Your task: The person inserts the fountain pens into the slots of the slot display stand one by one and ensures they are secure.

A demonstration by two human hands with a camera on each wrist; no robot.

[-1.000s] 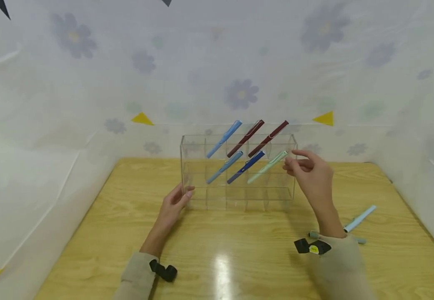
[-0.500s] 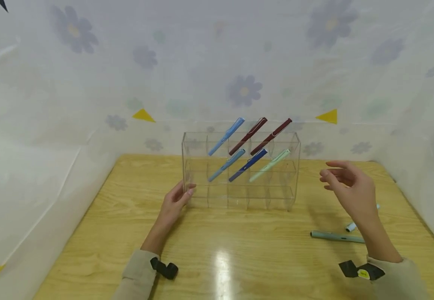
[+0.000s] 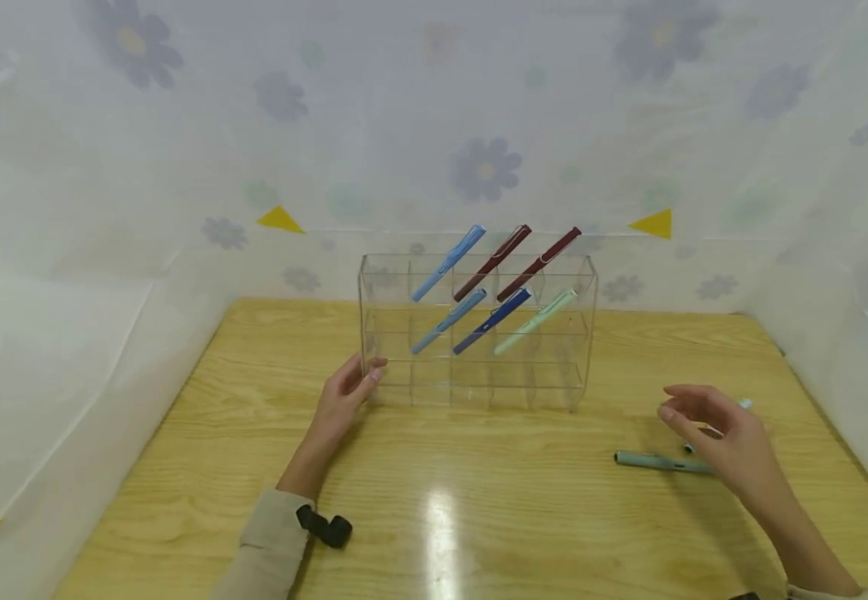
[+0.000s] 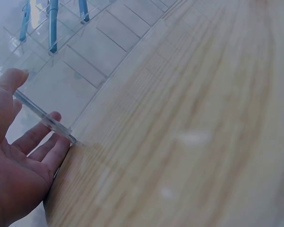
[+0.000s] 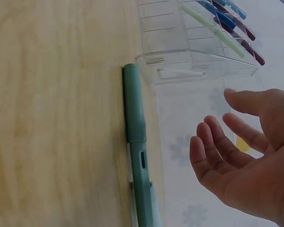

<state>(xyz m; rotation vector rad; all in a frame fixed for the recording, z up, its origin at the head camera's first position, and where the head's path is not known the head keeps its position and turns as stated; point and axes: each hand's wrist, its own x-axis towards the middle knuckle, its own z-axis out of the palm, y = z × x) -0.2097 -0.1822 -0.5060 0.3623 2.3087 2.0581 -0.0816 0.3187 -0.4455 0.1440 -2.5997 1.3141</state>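
A clear stepped pen rack (image 3: 471, 375) stands on the table. My left hand (image 3: 339, 396) holds its left side panel, thumb in front and fingers behind. The upper row carries a light blue pen (image 3: 449, 264) and two dark red pens (image 3: 492, 263). Below them lean a greyish-blue pen (image 3: 449, 322), a dark blue pen (image 3: 491, 322) and a mint green pen (image 3: 535, 322). My right hand (image 3: 726, 437), holding nothing, hovers with loosely bent fingers over a grey-green pen (image 3: 654, 461). Behind that hand lies a pale blue pen (image 3: 745, 403), mostly hidden.
The wooden table (image 3: 373, 517) reaches back to a flowered white curtain (image 3: 403, 125), which also closes both sides. Yellow triangles (image 3: 653, 223) mark the curtain. The rack's right end (image 5: 180, 66) is close to the grey-green pen in the right wrist view.
My right hand has left the mint green pen in the rack and moved right, then down toward the pens lying on the table. The left hand stays on the rack.
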